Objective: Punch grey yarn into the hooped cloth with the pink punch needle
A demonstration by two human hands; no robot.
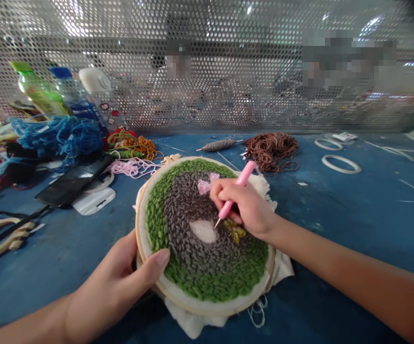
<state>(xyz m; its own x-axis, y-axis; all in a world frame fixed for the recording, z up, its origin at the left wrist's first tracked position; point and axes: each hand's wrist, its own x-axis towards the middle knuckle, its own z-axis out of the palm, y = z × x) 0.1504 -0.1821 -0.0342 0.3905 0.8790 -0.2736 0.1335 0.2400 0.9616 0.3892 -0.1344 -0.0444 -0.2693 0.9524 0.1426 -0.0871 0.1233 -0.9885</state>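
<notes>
A round wooden embroidery hoop [139,229] holds white cloth worked with green, grey and brown yarn loops [181,200]. Near its middle a bare white patch [203,231] shows, with a pink bow shape [204,185] above and a yellow-green motif [237,232] to the right. My left hand [121,277] grips the hoop at its lower left, thumb on the front and fingers hidden behind. Pinched in my right hand [245,208] is a pink punch needle [241,184], tilted, its metal tip at the right edge of the bare patch. Whether the tip enters the cloth I cannot tell.
Brown yarn [271,149] and a grey yarn bobbin [219,144] lie beyond the hoop. At left are blue yarn [58,138], a black phone [76,181], scissors [16,234] and bottles [37,88]. White rings [341,164] lie right. A perforated metal screen [228,95] stands behind.
</notes>
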